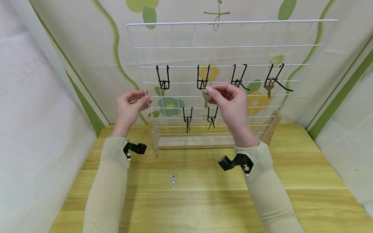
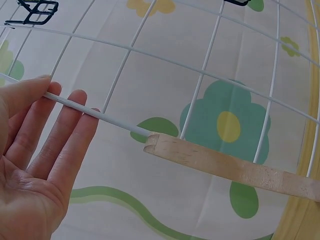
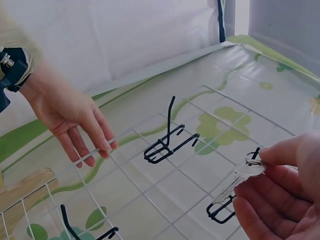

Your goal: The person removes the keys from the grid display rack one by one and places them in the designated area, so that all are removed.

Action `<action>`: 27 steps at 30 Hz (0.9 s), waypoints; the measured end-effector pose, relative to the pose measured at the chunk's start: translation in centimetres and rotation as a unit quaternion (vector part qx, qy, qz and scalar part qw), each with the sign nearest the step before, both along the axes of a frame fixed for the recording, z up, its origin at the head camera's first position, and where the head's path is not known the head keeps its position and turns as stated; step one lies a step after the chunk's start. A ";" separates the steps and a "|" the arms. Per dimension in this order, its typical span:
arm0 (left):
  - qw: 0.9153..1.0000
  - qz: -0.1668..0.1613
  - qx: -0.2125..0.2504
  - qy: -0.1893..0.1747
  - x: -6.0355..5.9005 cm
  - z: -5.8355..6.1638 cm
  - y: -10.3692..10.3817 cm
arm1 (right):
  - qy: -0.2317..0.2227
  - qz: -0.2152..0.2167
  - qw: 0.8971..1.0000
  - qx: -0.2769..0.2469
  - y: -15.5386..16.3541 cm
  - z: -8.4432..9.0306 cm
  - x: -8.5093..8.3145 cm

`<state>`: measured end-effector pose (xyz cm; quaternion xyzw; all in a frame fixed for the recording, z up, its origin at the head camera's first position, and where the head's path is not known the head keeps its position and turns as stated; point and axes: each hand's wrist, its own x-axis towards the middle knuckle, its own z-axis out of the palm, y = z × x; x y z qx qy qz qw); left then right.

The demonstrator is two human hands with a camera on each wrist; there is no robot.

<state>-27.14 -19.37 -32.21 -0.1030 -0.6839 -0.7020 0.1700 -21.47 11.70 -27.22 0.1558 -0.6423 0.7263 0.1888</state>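
Note:
My right hand (image 1: 233,107) pinches the small ring (image 3: 254,159) of a silver key (image 3: 231,186) between thumb and forefinger, at a black wire hook (image 1: 202,77) in the upper row. The hook's prong tip shows right at the ring in the right wrist view, and the key hangs down from it. With thumb and fingertips, my left hand (image 1: 128,110) holds the left edge wire of the white grid rack (image 1: 232,22). Another key (image 1: 173,181) with a ring lies on the wooden table below.
A key (image 1: 269,86) hangs on the far right hook (image 1: 273,74); the hook (image 1: 164,79) at upper left bears none. Two lower hooks carry keys too. Wooden feet (image 1: 154,137) support the rack on the table (image 1: 190,213), before a flower-printed cloth (image 1: 76,38).

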 end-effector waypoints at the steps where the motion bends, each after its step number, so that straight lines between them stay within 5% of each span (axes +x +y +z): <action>1: 1.000 0.000 0.000 -0.001 0.0 0.0 0.0 | 0.004 0.003 1.000 0.001 0.0 0.1 0.1; 15: 1.000 0.003 -0.006 -0.004 -0.2 -0.2 -0.1 | 0.014 0.002 0.999 0.041 0.9 0.4 2.3; 27: 1.000 0.006 -0.012 -0.008 -0.1 -0.1 -0.1 | -0.030 0.026 0.992 0.124 0.6 -4.1 5.1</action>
